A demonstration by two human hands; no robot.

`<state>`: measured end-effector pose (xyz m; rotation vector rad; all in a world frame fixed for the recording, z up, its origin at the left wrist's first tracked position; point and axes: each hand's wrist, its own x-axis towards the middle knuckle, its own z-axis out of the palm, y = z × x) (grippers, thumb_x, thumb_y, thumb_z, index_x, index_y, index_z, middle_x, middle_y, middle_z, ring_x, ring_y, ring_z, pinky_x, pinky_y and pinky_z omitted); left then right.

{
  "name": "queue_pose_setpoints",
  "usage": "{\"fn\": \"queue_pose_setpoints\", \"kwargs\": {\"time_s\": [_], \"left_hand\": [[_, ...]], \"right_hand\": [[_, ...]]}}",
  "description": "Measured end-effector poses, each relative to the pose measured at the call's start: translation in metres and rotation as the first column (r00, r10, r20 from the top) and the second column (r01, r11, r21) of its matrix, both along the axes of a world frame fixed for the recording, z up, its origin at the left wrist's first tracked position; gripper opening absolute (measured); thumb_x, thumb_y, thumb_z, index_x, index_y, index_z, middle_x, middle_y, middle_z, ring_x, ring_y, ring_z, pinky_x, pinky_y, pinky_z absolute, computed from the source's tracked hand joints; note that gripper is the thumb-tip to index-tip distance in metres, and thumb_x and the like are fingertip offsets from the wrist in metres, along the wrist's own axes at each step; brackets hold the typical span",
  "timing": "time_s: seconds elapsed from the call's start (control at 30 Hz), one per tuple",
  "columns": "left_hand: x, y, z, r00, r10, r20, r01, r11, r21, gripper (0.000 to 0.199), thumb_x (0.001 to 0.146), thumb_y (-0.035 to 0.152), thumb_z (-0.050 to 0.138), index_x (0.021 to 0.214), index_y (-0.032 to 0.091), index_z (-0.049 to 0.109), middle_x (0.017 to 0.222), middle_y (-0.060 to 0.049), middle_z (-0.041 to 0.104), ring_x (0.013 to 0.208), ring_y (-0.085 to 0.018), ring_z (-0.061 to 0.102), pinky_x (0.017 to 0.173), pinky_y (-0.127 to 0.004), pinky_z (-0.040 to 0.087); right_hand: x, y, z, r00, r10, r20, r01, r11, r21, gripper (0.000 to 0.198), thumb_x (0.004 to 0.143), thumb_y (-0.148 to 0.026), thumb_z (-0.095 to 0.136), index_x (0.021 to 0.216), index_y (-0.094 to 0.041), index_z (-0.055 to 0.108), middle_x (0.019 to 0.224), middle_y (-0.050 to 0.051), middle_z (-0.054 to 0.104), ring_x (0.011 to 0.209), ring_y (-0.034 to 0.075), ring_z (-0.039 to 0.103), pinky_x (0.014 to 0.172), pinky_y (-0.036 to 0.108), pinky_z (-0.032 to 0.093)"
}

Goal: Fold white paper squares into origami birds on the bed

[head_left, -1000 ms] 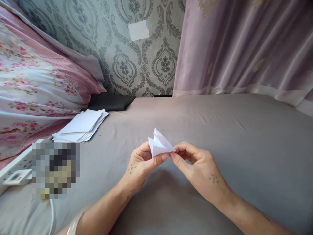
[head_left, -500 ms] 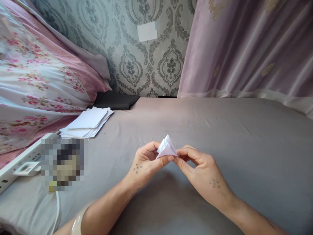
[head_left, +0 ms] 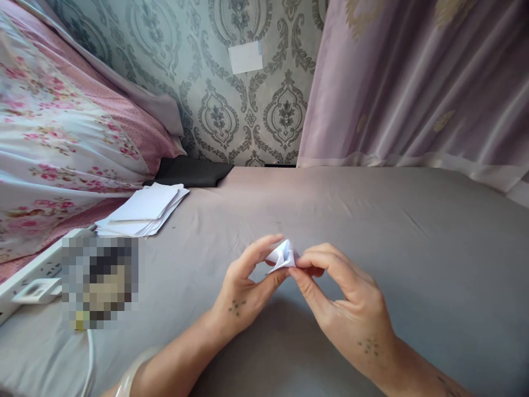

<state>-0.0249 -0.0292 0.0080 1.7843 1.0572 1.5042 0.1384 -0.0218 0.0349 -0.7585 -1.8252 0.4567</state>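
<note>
A small piece of folded white paper [head_left: 284, 255] is held up between my two hands, above the grey sheet. My left hand [head_left: 250, 284] grips its left side, with the thumb along the lower edge and the index finger behind the top. At the lower right corner, the thumb and index finger of my right hand [head_left: 347, 292] pinch the paper. Its folds stand partly apart, showing a hollow between layers. Some of its left part is hidden by my left fingers.
A stack of white paper sheets [head_left: 142, 207] lies at the left, in front of a folded black cloth [head_left: 192, 171]. Nearer are a white power strip [head_left: 35, 270] with a plug and cable [head_left: 90, 358], beside a blurred-out item. Floral fabric [head_left: 61, 149] and a pink curtain [head_left: 388, 94] flank the sheet.
The folded paper has turned and its layers now spread to show a hollow. My left index finger has lifted over its top, and my right hand has shifted slightly.
</note>
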Motion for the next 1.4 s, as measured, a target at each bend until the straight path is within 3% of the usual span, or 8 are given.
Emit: {"fn": "queue_pose_setpoints", "kwargs": {"time_s": [0.07,0.2,0.3,0.47,0.67,0.97,1.4], "left_hand": [[0.001,-0.002,-0.004,1.0,0.004,0.023,-0.005,0.997,0.071,0.047,0.085,0.012,0.064,0.125,0.028,0.045,0.102,-0.002,0.066,0.09,-0.015,0.063,0.082,-0.029,0.052],[0.0,-0.006,-0.008,1.0,0.009,-0.01,-0.008,0.993,0.12,0.037,0.089,0.007,0.055,0.118,0.028,0.046,0.113,-0.004,0.061,0.102,-0.017,0.06,0.091,-0.033,0.049],[-0.002,-0.007,-0.006,0.999,-0.002,-0.055,0.006,0.998,0.062,0.032,0.09,0.007,0.053,0.115,0.027,0.052,0.108,-0.004,0.063,0.1,-0.017,0.06,0.09,-0.032,0.049],[0.0,-0.005,0.002,0.995,-0.063,0.076,0.063,0.998,0.002,0.023,0.088,0.01,0.057,0.106,0.023,0.06,0.107,-0.005,0.06,0.103,-0.018,0.058,0.093,-0.033,0.048],[0.005,-0.002,0.01,0.979,-0.028,0.201,0.042,0.997,-0.065,0.012,0.084,0.01,0.064,0.09,0.019,0.067,0.095,-0.004,0.064,0.091,-0.016,0.062,0.083,-0.027,0.052],[0.007,-0.003,0.013,0.97,0.008,0.244,0.032,0.987,-0.159,0.007,0.081,0.012,0.068,0.084,0.018,0.072,0.094,-0.005,0.066,0.091,-0.016,0.064,0.082,-0.027,0.055],[0.005,-0.001,0.013,0.964,-0.071,0.258,0.111,0.983,-0.145,0.009,0.082,0.013,0.067,0.084,0.02,0.073,0.092,-0.004,0.068,0.088,-0.016,0.064,0.081,-0.028,0.054]], "right_hand": [[-0.001,0.0,0.0,0.999,-0.039,-0.018,0.039,0.999,-0.029,0.015,0.084,-0.006,0.061,0.088,-0.021,0.058,0.079,-0.003,0.059,0.07,0.008,0.056,0.068,0.02,0.048],[-0.001,-0.001,0.002,0.995,-0.096,-0.026,0.094,0.994,-0.064,0.013,0.084,-0.01,0.062,0.087,-0.022,0.057,0.076,-0.004,0.058,0.067,0.008,0.055,0.066,0.021,0.048],[-0.001,-0.003,0.0,0.995,-0.104,-0.011,0.103,0.992,-0.077,0.015,0.084,-0.009,0.061,0.091,-0.022,0.056,0.076,-0.004,0.058,0.067,0.009,0.054,0.066,0.022,0.048],[0.0,-0.004,-0.003,0.998,-0.061,0.02,0.063,0.996,-0.062,0.019,0.084,-0.007,0.059,0.093,-0.023,0.056,0.076,-0.003,0.057,0.069,0.011,0.055,0.067,0.024,0.048],[0.0,-0.005,-0.002,0.999,-0.041,0.034,0.043,0.997,-0.063,0.018,0.084,-0.007,0.059,0.094,-0.022,0.057,0.079,-0.001,0.06,0.073,0.011,0.056,0.069,0.025,0.049],[-0.003,-0.006,-0.002,0.997,-0.078,0.024,0.079,0.992,-0.095,0.015,0.086,-0.009,0.059,0.092,-0.023,0.058,0.079,-0.002,0.062,0.07,0.01,0.057,0.068,0.023,0.049],[-0.002,-0.004,0.0,1.0,-0.008,-0.003,0.008,0.997,-0.082,0.016,0.084,-0.006,0.058,0.091,-0.02,0.062,0.082,0.001,0.063,0.073,0.012,0.06,0.067,0.025,0.051]]}}
